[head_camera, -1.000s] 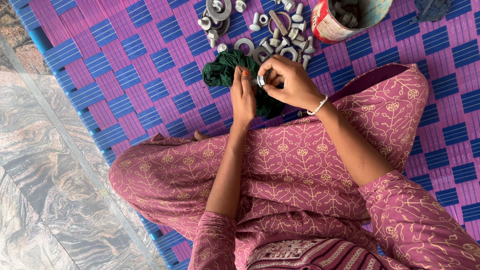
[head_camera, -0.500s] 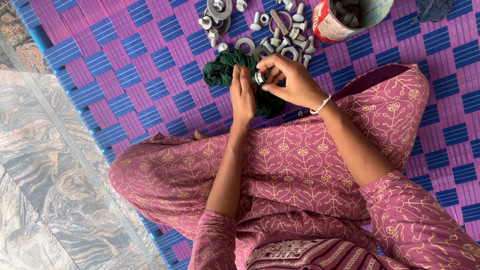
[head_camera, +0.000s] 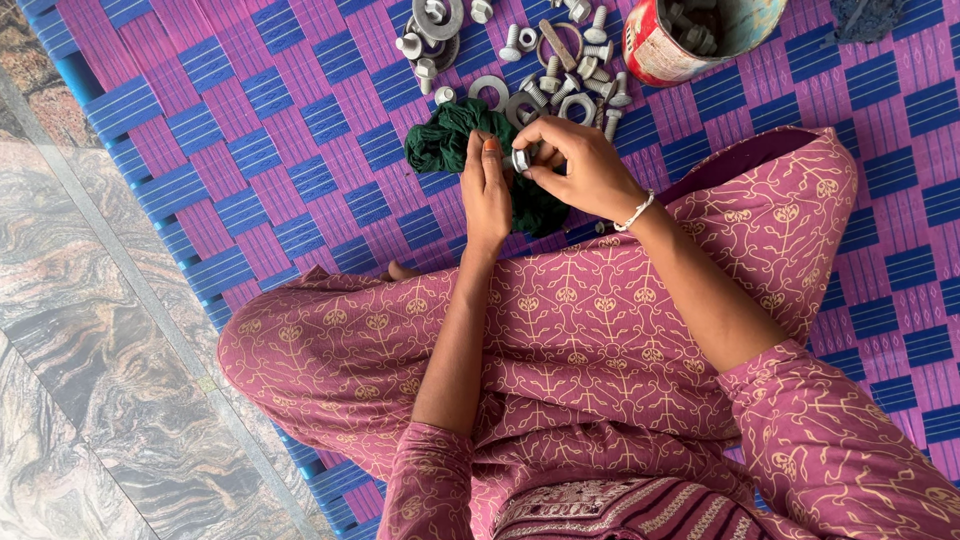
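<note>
I sit cross-legged on a woven purple and blue mat (head_camera: 300, 120). My right hand (head_camera: 575, 165) pinches a small silver bolt (head_camera: 520, 158) at its fingertips. My left hand (head_camera: 486, 190) rests flat with fingers straight, its fingertips touching the bolt from the left and lying over a crumpled dark green cloth (head_camera: 450, 140). The cloth lies on the mat partly under both hands.
A heap of metal bolts, nuts and washers (head_camera: 545, 60) lies on the mat beyond the cloth. A rusty red and white tin can (head_camera: 690, 35) holding more hardware stands at the upper right. Marble floor (head_camera: 70, 330) borders the mat on the left.
Both hands with the bolt have shifted very slightly; the fingers of my right hand have turned a little around the bolt.
</note>
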